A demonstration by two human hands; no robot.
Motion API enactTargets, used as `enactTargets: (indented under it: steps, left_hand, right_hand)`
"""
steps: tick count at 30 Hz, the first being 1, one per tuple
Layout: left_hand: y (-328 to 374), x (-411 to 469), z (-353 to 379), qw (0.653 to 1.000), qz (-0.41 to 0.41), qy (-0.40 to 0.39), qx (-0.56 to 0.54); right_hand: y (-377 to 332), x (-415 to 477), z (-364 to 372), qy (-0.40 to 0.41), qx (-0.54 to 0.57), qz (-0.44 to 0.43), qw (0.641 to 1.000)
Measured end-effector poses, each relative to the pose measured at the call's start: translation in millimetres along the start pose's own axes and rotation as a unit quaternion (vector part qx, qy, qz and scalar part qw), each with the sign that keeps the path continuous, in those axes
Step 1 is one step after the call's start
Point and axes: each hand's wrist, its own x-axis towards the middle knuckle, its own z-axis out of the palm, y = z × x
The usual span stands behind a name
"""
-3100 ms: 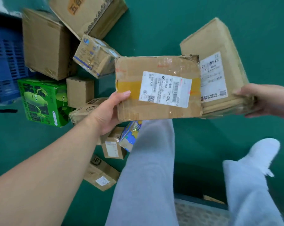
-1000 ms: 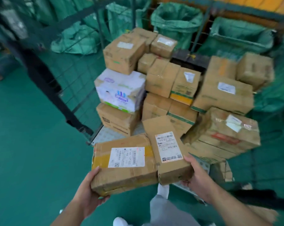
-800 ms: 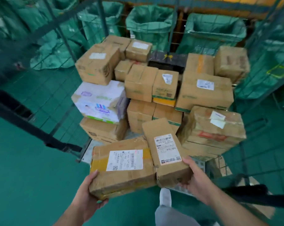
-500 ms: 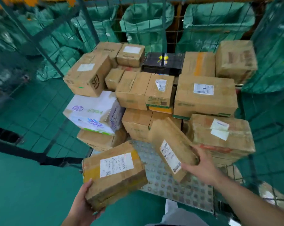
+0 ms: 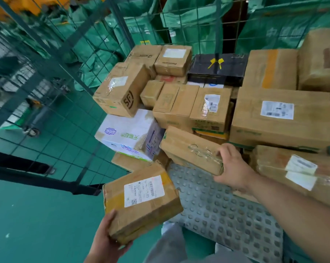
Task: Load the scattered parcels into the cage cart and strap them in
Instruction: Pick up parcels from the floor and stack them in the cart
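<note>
Our right hand (image 5: pixel 234 168) grips a flat parcel (image 5: pixel 188 149) against the stack (image 5: pixel 281 118) just beyond it in the cart (image 5: pixel 226 207). Our left hand (image 5: pixel 107 242) grips a labelled parcel (image 5: pixel 141 200), not yet in. Many parcels sit loaded; we judge that these two and the strapping remain.

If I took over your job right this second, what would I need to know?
Left hand holds the labelled parcel from below, in the air at the cart's open front.
Right hand grips the near end of the flat parcel, which lies against the stacked parcels above the cart floor.
Done: many parcels are loaded.
To do: release the flat parcel, load the labelled one, strap everything; no strap across the load shows.
</note>
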Motion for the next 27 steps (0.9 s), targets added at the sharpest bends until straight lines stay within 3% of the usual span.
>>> enactTargets:
  steps: [12,17,23,27]
  left_hand:
    - [135,69,34,0.987,0.096,-0.081,0.103]
    - [202,95,48,0.962,0.135,-0.148,0.188]
    - [246,120,68,0.926,0.151,-0.191,0.288]
    - [266,126,94,0.936,0.105,-0.227,0.248]
  right_hand:
    - [-41,121,32,0.007,-0.094,0.010,0.995]
    - [-37,168,74,0.023,-0.131,0.077,0.988]
    - [-41,172,97,0.072,-0.088,0.191,0.975]
    - [-60,160,95,0.091,-0.065,0.245,0.963]
